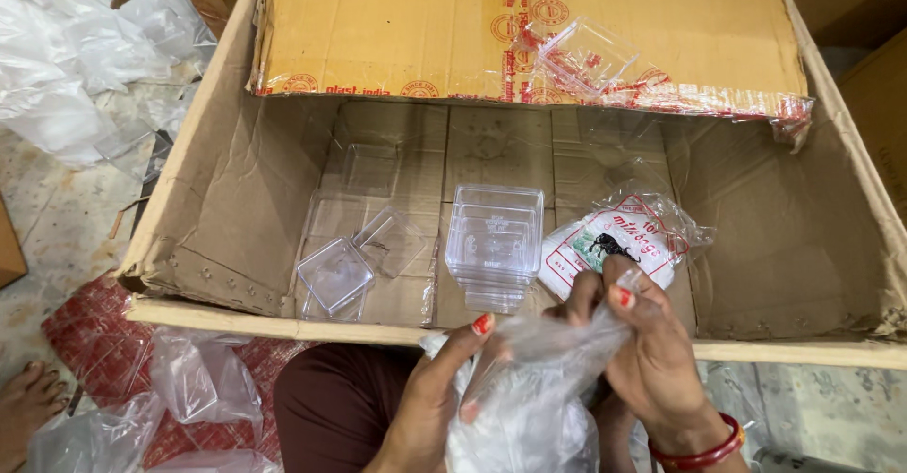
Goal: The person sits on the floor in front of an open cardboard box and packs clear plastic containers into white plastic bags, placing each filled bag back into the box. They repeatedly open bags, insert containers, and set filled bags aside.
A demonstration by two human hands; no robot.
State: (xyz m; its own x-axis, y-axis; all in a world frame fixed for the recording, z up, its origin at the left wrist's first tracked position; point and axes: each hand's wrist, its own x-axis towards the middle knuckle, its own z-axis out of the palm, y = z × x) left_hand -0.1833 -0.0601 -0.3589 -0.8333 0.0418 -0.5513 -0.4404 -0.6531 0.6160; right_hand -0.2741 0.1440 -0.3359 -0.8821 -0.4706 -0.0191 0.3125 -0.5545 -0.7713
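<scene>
Thin, crinkled clear plastic bag (pixel 529 378), held just in front of the near edge of the large open cardboard box (pixel 227 199), above the lap. Left hand (pixel 430 397) curled round the bag's side, thumb up, fingers pinched on the film. Right hand (pixel 647 350) closed on the bag's mouth, fingertips pressed together over a gathered fold. Probably very light, limp and slippery; no stiffness at all, likely to sag and slide unless gripped at the bunched top edge or at a fold. Little risk of breaking, some of tearing if pulled hard. Contents not clear through the creases.

Just beyond, inside the box against its near edge: nested stack of clear square plastic cups (pixel 494 241) near the middle, probably stiff, light and prone to crack; best taken by the rims. To its right, flat white printed packet in clear wrap (pixel 614 241), just above the right hand. Toward the near left corner, loose clear square cups (pixel 335 279) lying tilted. On the far flap, another clear container (pixel 581 57) over taped cardboard. Outside the box, left: crumpled clear plastic sheets (pixel 66 48) on the floor and a bare foot (pixel 24 407).
</scene>
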